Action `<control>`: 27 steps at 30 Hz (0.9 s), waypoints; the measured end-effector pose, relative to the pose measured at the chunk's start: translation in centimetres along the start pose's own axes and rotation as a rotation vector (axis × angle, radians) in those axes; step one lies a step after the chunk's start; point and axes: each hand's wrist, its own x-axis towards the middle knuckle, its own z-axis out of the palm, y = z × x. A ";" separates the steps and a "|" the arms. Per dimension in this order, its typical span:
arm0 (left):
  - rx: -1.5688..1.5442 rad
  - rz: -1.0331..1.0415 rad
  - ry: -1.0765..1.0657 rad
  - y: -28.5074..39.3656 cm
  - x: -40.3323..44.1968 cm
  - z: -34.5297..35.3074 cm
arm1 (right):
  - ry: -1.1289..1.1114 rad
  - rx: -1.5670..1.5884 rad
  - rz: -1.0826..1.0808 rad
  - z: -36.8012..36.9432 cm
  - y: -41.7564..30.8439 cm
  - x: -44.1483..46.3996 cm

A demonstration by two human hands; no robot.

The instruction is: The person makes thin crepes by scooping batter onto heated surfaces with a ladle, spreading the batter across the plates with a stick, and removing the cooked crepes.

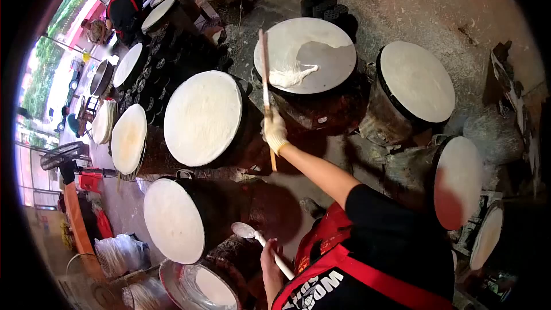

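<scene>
My right hand (275, 131), in a pale knit glove, is closed around a long flat wooden stick (264, 69). The stick's upper end crosses the left edge of a round griddle (330, 63). White batter (278, 40) coats part of that griddle, with a thick folded lump (291, 76) near its front edge; the rest shows grey. Lower down, my bare left hand (272, 267) grips the white handle of a ladle (244, 229), whose bowl looks coated in white. Just left of it stands a tub (169, 281) of white batter.
More drum stoves carry pale round sheets, including a near one (174, 221), a middle one (202, 118) and a right one (417, 82). Black briquettes (324, 6) stand behind. A fan (63, 156) is at left. Another person (123, 11) works at the far upper left.
</scene>
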 end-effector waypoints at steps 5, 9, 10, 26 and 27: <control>-0.021 -0.033 0.012 0.5 -0.5 1.5 | -0.055 0.251 0.259 -10.2 -3.2 -9.2; 0.006 0.018 -0.065 1.5 -0.9 4.3 | -0.035 0.232 0.241 -18.0 -4.4 -10.6; 0.006 0.103 -0.039 1.2 -0.6 5.0 | -0.031 0.231 0.241 -19.9 -4.6 -9.9; 0.030 0.066 -0.163 3.0 -1.0 21.6 | -0.305 0.079 0.335 -33.7 -8.3 -1.4; 0.068 0.067 -0.142 3.1 -1.5 22.9 | -0.272 0.104 0.339 -34.0 -9.4 -0.6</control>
